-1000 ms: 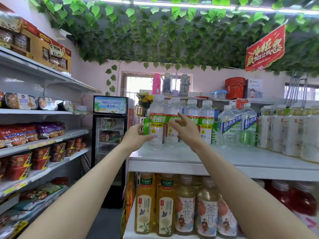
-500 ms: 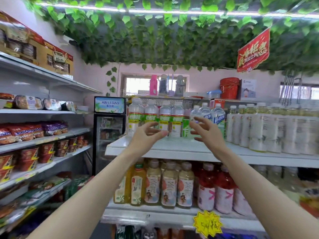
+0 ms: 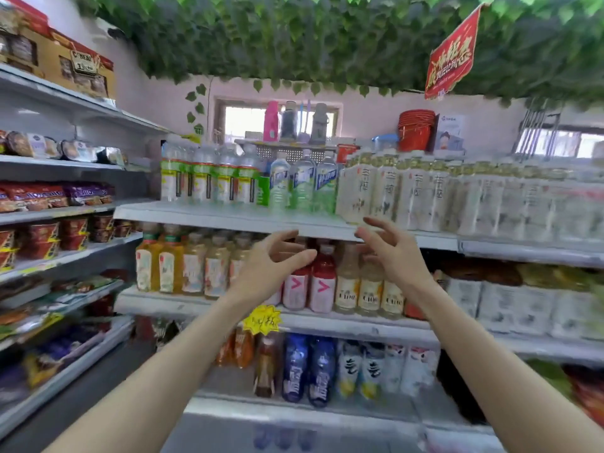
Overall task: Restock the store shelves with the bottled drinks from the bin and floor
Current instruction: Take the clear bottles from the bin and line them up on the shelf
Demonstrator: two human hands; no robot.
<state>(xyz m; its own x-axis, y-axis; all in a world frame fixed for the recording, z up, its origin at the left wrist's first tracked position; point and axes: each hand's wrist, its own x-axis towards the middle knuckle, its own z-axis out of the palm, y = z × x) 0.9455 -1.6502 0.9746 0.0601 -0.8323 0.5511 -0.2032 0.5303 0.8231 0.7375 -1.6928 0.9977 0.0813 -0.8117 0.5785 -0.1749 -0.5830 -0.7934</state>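
Both hands have sunk below the top shelf (image 3: 202, 213) since a second ago. My left hand (image 3: 273, 261) and right hand (image 3: 394, 256) hang empty, fingers loosely spread, set apart. Clear, round plastic green-labelled bottles (image 3: 225, 183) stand above them, back from the shelf's flat white edge, leaving a bare strip. Red bottles (image 3: 323, 276) show between my hands.

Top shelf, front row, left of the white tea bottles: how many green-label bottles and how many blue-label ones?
Green-label bottles: 4
Blue-label bottles: 3
Total: 7
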